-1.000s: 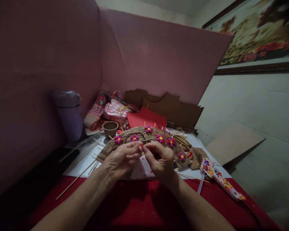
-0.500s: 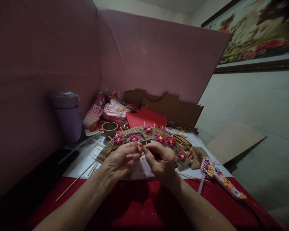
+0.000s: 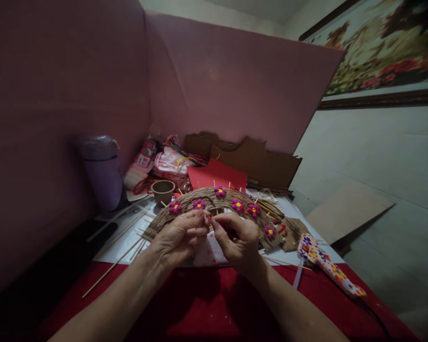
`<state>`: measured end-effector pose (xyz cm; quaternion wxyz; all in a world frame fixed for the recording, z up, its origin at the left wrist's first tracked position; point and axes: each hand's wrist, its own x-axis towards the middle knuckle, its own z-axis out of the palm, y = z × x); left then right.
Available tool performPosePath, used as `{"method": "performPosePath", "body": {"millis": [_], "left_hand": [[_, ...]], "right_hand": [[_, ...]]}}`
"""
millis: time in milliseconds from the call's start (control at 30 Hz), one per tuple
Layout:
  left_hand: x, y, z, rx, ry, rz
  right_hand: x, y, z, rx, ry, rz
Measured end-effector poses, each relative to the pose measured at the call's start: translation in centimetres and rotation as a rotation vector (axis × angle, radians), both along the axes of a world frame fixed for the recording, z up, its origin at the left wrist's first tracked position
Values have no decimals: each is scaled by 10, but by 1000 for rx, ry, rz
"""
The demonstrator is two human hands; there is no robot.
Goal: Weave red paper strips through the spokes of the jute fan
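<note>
Between the fingertips of both hands is a tiny red piece [image 3: 207, 218], too small to make out its kind. My left hand [image 3: 185, 232] pinches it from the left, its fingers curled together. My right hand [image 3: 237, 237] is closed in a pinch at its right side, thumb against index finger. Just beyond the hands lies a curved, twine-wrapped arch [image 3: 185, 197] with thin sticks poking out around its edge. Several magenta flowers with yellow centres, such as the top flower [image 3: 219, 191], sit on the arch. My hands hide part of its inner edge.
A floral glue gun [image 3: 330, 266] lies at the right edge of the red-covered table [image 3: 199, 308]. Left of the arch are a small round cup [image 3: 163, 192], a purple tumbler [image 3: 103, 175] and loose sticks [image 3: 110, 268]. Red paper [image 3: 219, 174] and torn cardboard [image 3: 253, 159] stand behind.
The fingertips have shifted very slightly around the small red piece, and the right fingers sit a little farther from it. Everything else stays in place.
</note>
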<state>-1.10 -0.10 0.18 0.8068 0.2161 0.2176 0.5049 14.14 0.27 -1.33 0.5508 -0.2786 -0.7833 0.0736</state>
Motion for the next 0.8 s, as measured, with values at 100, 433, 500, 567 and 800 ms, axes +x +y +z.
{"method": "performPosePath", "body": {"millis": [100, 433, 500, 567, 800], "left_hand": [[0, 0, -1, 24, -4, -8], [0, 0, -1, 32, 6, -3], [0, 0, -1, 35, 13, -4], [0, 0, -1, 46, 17, -4], [1, -1, -1, 64, 24, 1]], "right_hand": [[0, 0, 0, 5, -1, 1], [0, 0, 1, 8, -1, 26], [0, 0, 0, 5, 0, 26], [0, 0, 0, -7, 5, 30], [-1, 1, 2, -197, 174, 81]]}}
